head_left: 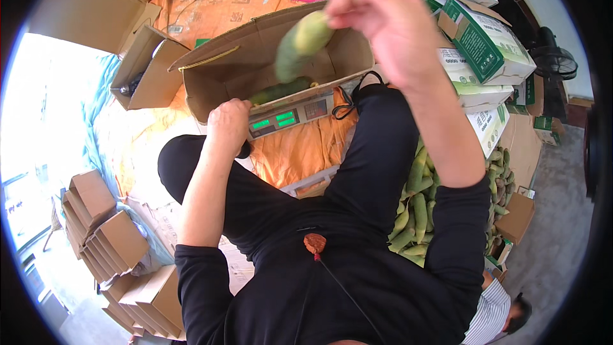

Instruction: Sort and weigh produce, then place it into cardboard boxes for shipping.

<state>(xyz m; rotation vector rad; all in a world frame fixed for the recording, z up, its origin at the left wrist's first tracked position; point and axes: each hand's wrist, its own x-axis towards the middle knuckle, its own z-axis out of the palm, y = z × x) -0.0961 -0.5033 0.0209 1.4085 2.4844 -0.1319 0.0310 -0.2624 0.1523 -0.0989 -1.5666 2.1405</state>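
My right hand (391, 29) is raised over a long open cardboard box (223, 70). Its fingers pinch one end of a thick green radish (300, 46), yellowish toward the held end, which hangs tilted above the opening. Inside, another dark green radish (281, 91) lies along the near wall. My left hand (228, 122) is closed over the box's near left edge. Under the box sits a digital scale (274, 124) with lit green displays, partly covered by the cardboard.
A pile of green radishes (418, 211) lies right of my leg. White and green cartons (482, 41) are stacked at the right, near a black fan (554, 61). Folded brown boxes (115, 243) stand at left. Another person (495, 310) is at the lower right.
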